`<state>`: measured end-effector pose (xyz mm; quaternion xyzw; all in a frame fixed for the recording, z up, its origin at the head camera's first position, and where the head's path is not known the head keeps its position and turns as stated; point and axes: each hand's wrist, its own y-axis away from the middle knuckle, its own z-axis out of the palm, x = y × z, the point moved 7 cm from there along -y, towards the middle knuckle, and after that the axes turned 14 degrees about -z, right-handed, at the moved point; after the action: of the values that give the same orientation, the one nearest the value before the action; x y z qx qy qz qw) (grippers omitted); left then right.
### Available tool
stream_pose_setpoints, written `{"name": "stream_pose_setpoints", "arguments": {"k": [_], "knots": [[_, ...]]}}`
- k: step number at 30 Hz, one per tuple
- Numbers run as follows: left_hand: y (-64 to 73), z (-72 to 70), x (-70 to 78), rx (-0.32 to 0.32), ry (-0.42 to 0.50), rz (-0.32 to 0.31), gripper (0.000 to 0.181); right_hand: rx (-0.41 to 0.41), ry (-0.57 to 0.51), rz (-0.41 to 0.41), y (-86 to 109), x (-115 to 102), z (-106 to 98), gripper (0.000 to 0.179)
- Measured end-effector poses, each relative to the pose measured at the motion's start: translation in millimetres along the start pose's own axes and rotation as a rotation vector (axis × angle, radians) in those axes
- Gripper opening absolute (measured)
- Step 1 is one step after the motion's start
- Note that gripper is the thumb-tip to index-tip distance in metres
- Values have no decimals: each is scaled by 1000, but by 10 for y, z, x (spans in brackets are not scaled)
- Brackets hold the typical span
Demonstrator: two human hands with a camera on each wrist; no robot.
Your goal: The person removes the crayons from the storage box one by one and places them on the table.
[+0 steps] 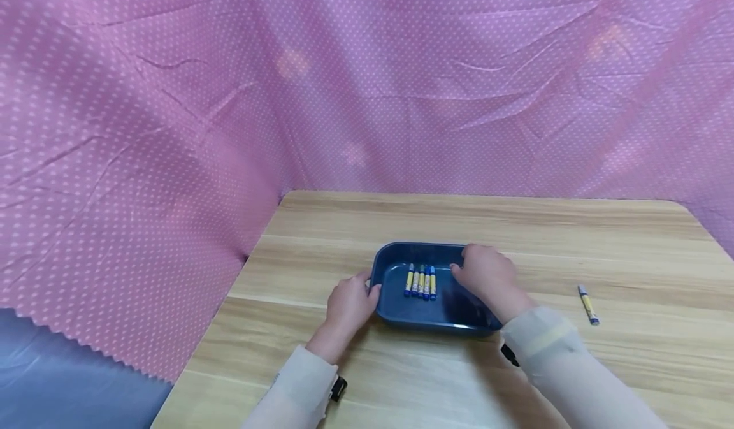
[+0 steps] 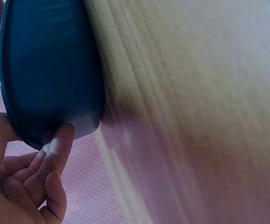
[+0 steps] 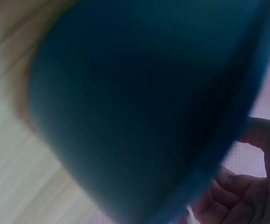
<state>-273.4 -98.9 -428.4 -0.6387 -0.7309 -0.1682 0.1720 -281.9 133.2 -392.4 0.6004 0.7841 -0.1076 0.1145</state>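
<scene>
A dark blue rectangular tray (image 1: 392, 298) is between both hands at the middle of the table. Inside it, several crayons (image 1: 420, 282) with yellow wrappers and blue ends lie side by side in a row. My left hand (image 1: 350, 303) grips the tray's left end, thumb at the rim; in the left wrist view its fingers (image 2: 59, 147) press against the outer wall. At the right end, my right hand (image 1: 489, 277) holds the rim near the far corner, its thumb on the inner side. The right wrist view shows the tray wall (image 3: 139, 107) up close and blurred.
One more crayon (image 1: 588, 305) lies alone on the wooden table (image 1: 648, 257), right of the tray and the right forearm. A pink dotted cloth (image 1: 401, 97) hangs behind the table and along its left side.
</scene>
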Motion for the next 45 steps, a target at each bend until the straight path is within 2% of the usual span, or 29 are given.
{"name": "stream_pose_setpoints", "arguments": {"k": [5, 12, 21, 34, 41, 45], "knots": [[9, -10, 10, 14, -1, 4, 37, -2, -49, -2, -40, -51, 104, 47], [3, 11, 6, 2, -5, -7, 39, -22, -138, 11, -91, -46, 273, 46], [4, 15, 8, 8, -13, -6, 38, -74, -171, 37, -129, -17, 468, 50], [-4, 22, 4, -5, -5, -12, 37, -124, -193, 54, -170, -30, 632, 40], [-9, 12, 0, 10, -19, -6, 37, -157, -222, 67, -170, -60, 674, 26], [-7, 4, -5, 25, -25, 0, 38, -180, -241, 88, -165, -76, 708, 24]]}}
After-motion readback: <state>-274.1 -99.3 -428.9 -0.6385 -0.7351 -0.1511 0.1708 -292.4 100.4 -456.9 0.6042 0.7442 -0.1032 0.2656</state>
